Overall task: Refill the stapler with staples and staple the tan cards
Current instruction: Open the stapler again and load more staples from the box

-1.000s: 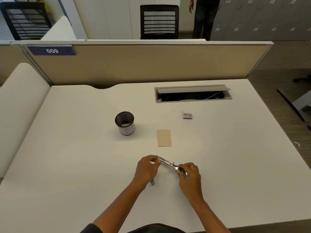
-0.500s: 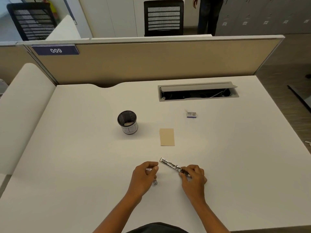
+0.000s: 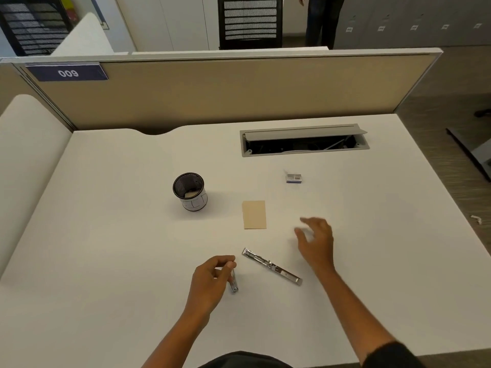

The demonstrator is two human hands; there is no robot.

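Note:
The metal stapler [image 3: 271, 266] lies flat on the white desk, angled from upper left to lower right, with no hand on it. My left hand [image 3: 211, 281] pinches a small metal stapler part [image 3: 233, 281] beside it, the part's lower end near the desk. My right hand [image 3: 316, 241] hovers open above the desk, right of the stapler, fingers spread toward the back. The tan cards [image 3: 254, 214] lie stacked in the middle of the desk. A small staple box [image 3: 293, 178] sits farther back on the right.
A black mesh pen cup [image 3: 190, 191] stands left of the tan cards. An open grey cable hatch [image 3: 304, 140] is set in the desk at the back right. A tan partition [image 3: 225, 88] closes the far edge. Beyond it stands a person [image 3: 322, 19].
My right hand let go of the stapler and lifted forward and right, opening. The stapler now lies on the desk. My left hand stays holding the small metal part.

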